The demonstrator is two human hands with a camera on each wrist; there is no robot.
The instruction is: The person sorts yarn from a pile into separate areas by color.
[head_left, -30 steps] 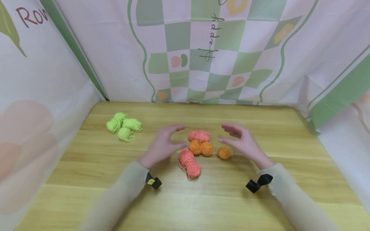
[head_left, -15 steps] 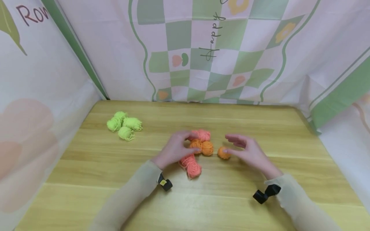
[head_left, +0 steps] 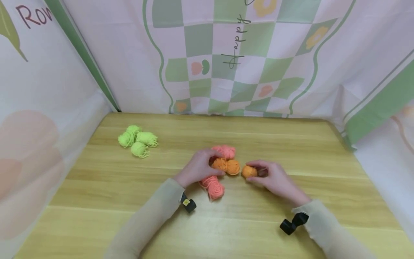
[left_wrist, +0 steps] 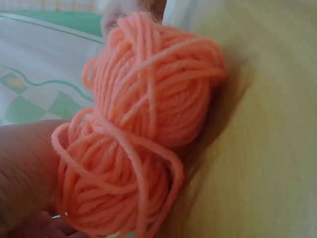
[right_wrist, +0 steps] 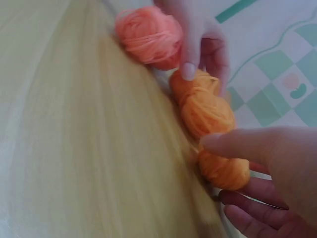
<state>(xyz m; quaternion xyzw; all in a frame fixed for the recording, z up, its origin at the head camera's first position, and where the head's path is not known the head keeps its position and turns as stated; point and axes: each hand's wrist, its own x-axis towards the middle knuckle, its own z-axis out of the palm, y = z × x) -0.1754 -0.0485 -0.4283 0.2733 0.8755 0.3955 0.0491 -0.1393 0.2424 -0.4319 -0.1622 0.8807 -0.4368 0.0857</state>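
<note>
In the head view, two touching orange yarn balls (head_left: pixel 233 167) lie mid-table. My left hand (head_left: pixel 198 168) holds the left one between thumb and fingers, its thumb resting on the yarn in the right wrist view. A separate small orange yarn ball (head_left: pixel 249 172) sits just to their right, pinched between the thumb and fingers of my right hand (head_left: pixel 277 180). Behind the orange pair is pink yarn (head_left: pixel 228 151), partly covered by my left fingers. Coral yarn balls (head_left: pixel 215 189) lie in front, below my left hand, and fill much of the left wrist view.
Several lime-green yarn balls (head_left: pixel 139 149) are clustered at the back left of the wooden table (head_left: pixel 284 140). Patterned cloth (head_left: pixel 223 68) hangs along the back edge and both sides.
My left hand has moved right from beside the yarn onto the orange pair. My right hand has come down and toward me and taken hold of the small orange ball.
</note>
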